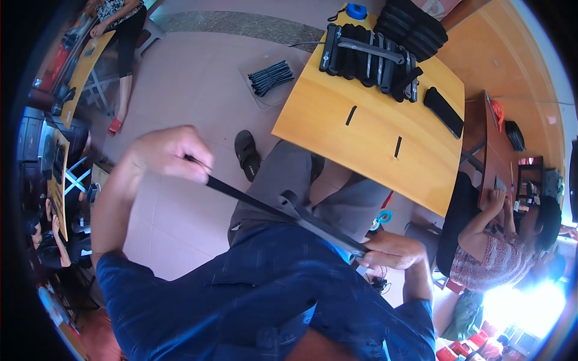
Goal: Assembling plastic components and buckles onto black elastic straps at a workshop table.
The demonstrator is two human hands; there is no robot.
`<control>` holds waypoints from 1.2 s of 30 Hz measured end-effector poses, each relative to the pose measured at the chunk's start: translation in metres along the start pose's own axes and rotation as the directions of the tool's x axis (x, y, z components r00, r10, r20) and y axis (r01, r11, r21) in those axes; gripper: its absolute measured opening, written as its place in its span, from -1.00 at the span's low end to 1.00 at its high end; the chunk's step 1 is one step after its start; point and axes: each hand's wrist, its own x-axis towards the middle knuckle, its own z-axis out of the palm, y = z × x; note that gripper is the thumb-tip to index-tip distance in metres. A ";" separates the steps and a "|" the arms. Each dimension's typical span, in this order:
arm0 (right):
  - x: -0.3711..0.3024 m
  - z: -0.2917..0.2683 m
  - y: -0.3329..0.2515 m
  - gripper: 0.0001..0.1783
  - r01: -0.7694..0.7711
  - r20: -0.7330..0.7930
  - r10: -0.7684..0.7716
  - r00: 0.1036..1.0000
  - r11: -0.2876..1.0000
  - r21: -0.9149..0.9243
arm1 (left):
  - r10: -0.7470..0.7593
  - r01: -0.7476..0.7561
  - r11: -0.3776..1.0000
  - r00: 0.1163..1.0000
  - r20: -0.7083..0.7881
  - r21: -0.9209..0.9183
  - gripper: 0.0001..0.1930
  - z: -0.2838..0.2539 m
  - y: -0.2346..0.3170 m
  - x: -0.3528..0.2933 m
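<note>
My left hand (174, 153) is closed in a pinch on one end of a narrow black strap (244, 195), raised to the left of my knees. Taut, the strap slants down to the right over my lap, where it meets a long grey flat bar (328, 230) with a rounded, holed end. My right hand (394, 251) grips the other end of that bar, thumb on top. How strap and bar are joined cannot be made out.
On the yellow table (373, 132) lie a bundle of black and grey strips (370, 60), a stack of black pads (412, 27), a black pouch (444, 112) and a blue tape measure (356, 11). A clear tray (265, 102) of dark strips sits beyond. Other people sit at both sides.
</note>
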 end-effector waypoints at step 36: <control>0.061 0.039 0.081 -0.43 0.652 -0.913 0.043 0.405 0.687 0.321 | -0.041 0.031 0.999 0.949 -0.312 -0.039 -0.72 -0.059 -0.041 0.323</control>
